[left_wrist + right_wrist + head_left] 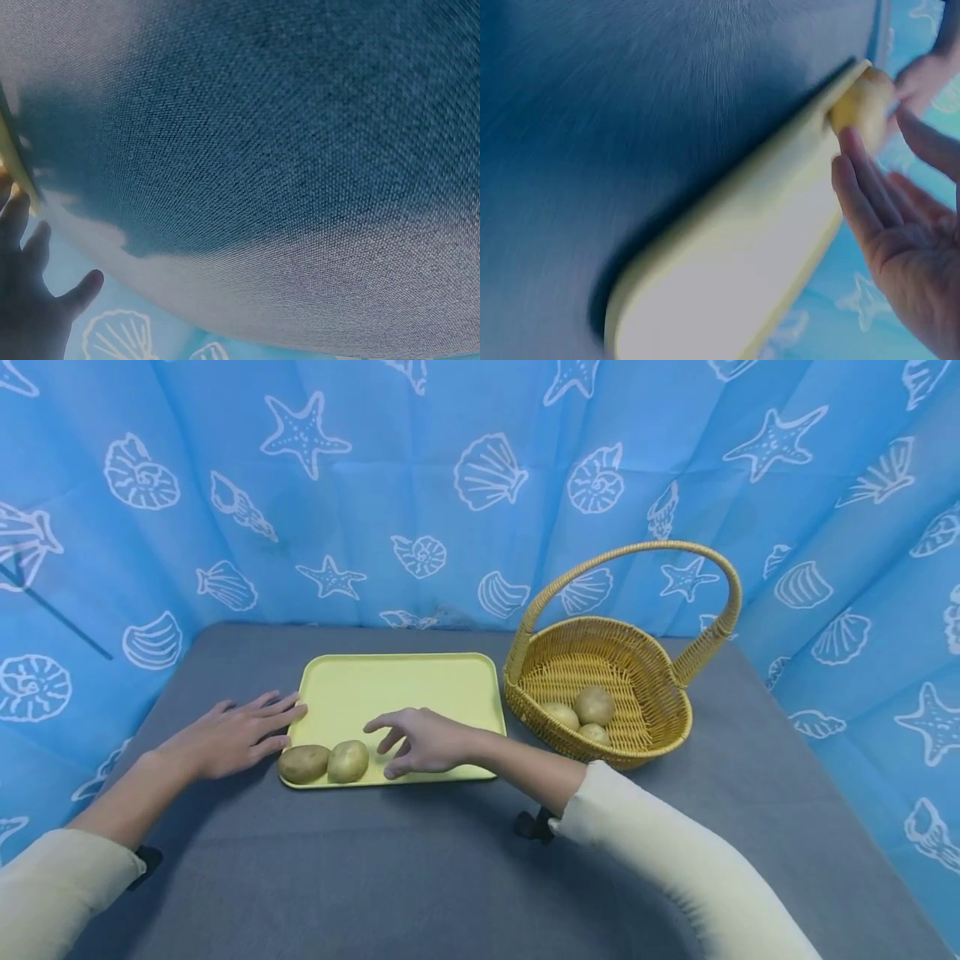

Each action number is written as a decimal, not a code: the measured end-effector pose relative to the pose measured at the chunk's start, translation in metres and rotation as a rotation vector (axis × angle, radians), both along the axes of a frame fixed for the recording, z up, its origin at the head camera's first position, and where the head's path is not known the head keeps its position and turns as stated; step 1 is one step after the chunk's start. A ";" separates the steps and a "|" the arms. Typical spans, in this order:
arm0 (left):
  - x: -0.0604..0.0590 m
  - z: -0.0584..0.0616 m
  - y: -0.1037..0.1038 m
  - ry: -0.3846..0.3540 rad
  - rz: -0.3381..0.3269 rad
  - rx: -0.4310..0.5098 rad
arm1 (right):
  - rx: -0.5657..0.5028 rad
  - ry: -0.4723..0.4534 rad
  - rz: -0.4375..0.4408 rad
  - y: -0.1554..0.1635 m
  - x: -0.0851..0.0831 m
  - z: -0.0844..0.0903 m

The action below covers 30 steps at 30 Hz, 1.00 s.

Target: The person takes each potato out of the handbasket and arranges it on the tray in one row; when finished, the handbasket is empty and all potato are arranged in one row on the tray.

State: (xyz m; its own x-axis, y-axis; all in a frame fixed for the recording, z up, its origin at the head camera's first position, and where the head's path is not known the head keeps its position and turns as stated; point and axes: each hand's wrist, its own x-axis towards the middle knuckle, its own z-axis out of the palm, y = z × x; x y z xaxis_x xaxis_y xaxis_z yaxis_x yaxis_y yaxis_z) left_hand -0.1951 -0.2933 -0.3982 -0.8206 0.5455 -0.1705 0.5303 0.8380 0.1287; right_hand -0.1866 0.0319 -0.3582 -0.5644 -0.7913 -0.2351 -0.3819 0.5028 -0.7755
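Two potatoes lie side by side in the near left corner of a yellow tray: a browner potato at the corner and a paler potato to its right. My left hand lies with spread fingers at the tray's left edge, fingertips on the rim. Just right of the paler potato, my right hand hovers over the tray, fingers loosely bent and nothing in them. In the right wrist view its fingers point toward the potatoes. The left wrist view mostly shows the grey cloth.
Right of the tray stands a woven basket with a tall arched handle. Three potatoes sit inside it. A blue curtain with white shell prints hangs behind and beside the grey-covered table.
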 end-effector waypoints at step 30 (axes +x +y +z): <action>-0.001 0.005 -0.001 -0.010 -0.008 -0.005 | 0.173 -0.061 -0.221 0.246 -0.044 0.073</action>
